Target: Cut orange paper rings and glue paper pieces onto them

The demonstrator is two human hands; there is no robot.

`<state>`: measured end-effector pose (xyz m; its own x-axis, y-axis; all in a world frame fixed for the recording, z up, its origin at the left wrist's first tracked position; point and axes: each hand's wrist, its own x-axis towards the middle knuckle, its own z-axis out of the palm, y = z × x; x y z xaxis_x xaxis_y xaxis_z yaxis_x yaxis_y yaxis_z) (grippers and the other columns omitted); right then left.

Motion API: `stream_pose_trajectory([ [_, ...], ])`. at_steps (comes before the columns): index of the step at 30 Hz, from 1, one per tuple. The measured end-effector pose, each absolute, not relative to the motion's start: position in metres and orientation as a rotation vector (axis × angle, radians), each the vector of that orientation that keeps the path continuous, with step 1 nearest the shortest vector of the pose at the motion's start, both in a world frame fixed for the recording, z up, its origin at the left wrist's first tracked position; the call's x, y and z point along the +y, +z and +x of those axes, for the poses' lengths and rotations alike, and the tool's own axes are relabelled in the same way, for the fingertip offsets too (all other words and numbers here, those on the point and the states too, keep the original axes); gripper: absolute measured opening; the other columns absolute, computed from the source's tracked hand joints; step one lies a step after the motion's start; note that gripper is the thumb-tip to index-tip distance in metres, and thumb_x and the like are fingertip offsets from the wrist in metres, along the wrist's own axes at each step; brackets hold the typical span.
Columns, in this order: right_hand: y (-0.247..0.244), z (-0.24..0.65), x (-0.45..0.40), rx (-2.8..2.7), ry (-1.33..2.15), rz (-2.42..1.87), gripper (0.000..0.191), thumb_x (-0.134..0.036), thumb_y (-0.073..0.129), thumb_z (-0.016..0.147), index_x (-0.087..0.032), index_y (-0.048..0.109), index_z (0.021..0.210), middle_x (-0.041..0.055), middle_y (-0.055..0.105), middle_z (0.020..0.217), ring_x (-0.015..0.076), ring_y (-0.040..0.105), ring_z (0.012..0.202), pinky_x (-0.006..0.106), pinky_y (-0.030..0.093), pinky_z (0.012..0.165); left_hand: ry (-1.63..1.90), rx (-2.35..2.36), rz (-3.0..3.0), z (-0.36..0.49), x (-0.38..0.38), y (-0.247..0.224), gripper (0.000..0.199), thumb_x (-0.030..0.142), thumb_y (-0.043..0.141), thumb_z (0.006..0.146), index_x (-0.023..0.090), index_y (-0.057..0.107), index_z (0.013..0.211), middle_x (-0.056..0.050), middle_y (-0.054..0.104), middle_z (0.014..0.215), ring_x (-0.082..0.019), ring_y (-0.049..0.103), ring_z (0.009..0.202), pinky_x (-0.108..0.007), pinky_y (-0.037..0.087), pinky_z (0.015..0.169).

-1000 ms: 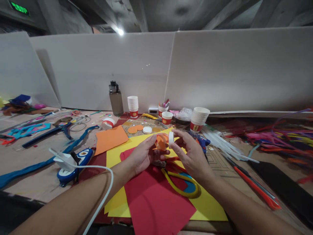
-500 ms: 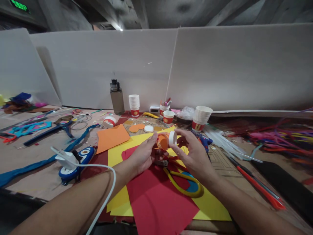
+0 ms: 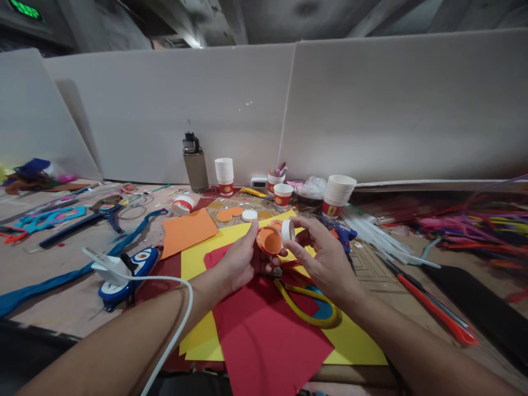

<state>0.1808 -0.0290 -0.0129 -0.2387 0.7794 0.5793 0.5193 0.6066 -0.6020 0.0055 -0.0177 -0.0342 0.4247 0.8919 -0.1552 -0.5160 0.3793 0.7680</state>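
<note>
My left hand [image 3: 239, 261] is closed round a small red paper cup piece [image 3: 260, 242] whose orange round face [image 3: 272, 241] turns toward me. Between thumb and fingers, my right hand [image 3: 328, 264] pinches a white round lid-like piece [image 3: 287, 231] close beside the cup piece; whether the two touch I cannot tell. Below the hands, yellow-handled scissors [image 3: 309, 316] lie on red paper [image 3: 272, 341], their blades partly hidden. Yellow paper sheets [image 3: 358, 344] lie underneath. Orange paper discs [image 3: 225, 215] and another white round piece [image 3: 249, 215] rest just beyond.
Stacked paper cups [image 3: 224, 175], a taller cup stack [image 3: 339, 192] and a bottle [image 3: 195, 168] stand along the white board [image 3: 173, 110]. A white cable [image 3: 181, 324] crosses over my left forearm from a plug. At right lie a red-handled cutter [image 3: 437, 308] and colourful pipe cleaners [image 3: 474, 234].
The cup piece in my left hand has turned, so its orange face shows wider toward me. My right hand still holds the white piece beside it. The view has shifted slightly.
</note>
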Motion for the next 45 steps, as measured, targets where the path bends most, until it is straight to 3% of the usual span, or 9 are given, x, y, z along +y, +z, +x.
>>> stream_pose_trajectory([
  [9,-0.018,0.180,-0.028,-1.885,0.350,-1.034,0.042,-0.031,0.065,0.086,-0.025,0.052,0.126,0.0100,0.057,0.124,0.0218,0.061,0.096,0.042,0.056,0.084,0.995,0.646,0.699,0.006,-0.022,-0.028,0.044,0.053,0.041,0.094,0.013,0.061,0.094,-0.005,0.064,0.069,-0.011,0.057,0.051,-0.021,0.043,0.046],
  [14,-0.020,0.180,-0.024,-1.834,0.407,-1.076,0.039,-0.031,0.065,0.085,-0.022,0.055,0.121,0.0108,0.057,0.123,0.0244,0.061,0.103,0.042,0.056,0.086,1.028,0.664,0.691,0.004,-0.024,-0.027,0.033,0.044,0.047,0.094,0.017,0.060,0.108,-0.006,0.067,0.083,-0.015,0.065,0.065,-0.025,0.050,0.055],
  [23,-0.016,0.179,-0.028,-1.913,0.311,-1.027,0.042,-0.020,0.070,0.080,-0.023,0.056,0.119,0.0078,0.059,0.112,0.0218,0.061,0.096,0.043,0.055,0.086,1.011,0.545,0.819,0.002,-0.022,-0.034,0.033,0.044,0.054,0.091,0.022,0.060,0.114,-0.007,0.069,0.098,-0.017,0.066,0.072,-0.031,0.055,0.062],
  [27,-0.014,0.177,-0.030,-1.945,0.273,-0.979,0.038,-0.021,0.070,0.081,-0.022,0.058,0.117,0.0079,0.060,0.110,0.0210,0.060,0.095,0.041,0.055,0.083,1.025,0.544,0.853,0.002,-0.023,-0.033,0.031,0.042,0.056,0.090,0.021,0.060,0.112,-0.007,0.069,0.096,-0.016,0.065,0.069,-0.028,0.054,0.057],
  [36,-0.015,0.177,-0.031,-2.002,0.271,-0.943,0.040,-0.019,0.069,0.082,-0.024,0.057,0.120,0.0081,0.059,0.113,0.0221,0.056,0.104,0.041,0.054,0.087,1.037,0.527,0.873,0.001,-0.023,-0.036,0.029,0.041,0.057,0.090,0.020,0.062,0.110,-0.006,0.067,0.095,-0.015,0.064,0.076,-0.029,0.055,0.067],
  [45,-0.013,0.176,-0.033,-2.012,0.259,-0.953,0.038,-0.017,0.070,0.082,-0.022,0.057,0.117,0.0075,0.057,0.107,0.0195,0.057,0.093,0.037,0.055,0.080,1.021,0.576,0.907,-0.001,-0.023,-0.033,0.034,0.044,0.060,0.087,0.020,0.063,0.110,-0.005,0.066,0.090,-0.013,0.063,0.071,-0.027,0.056,0.064],
])
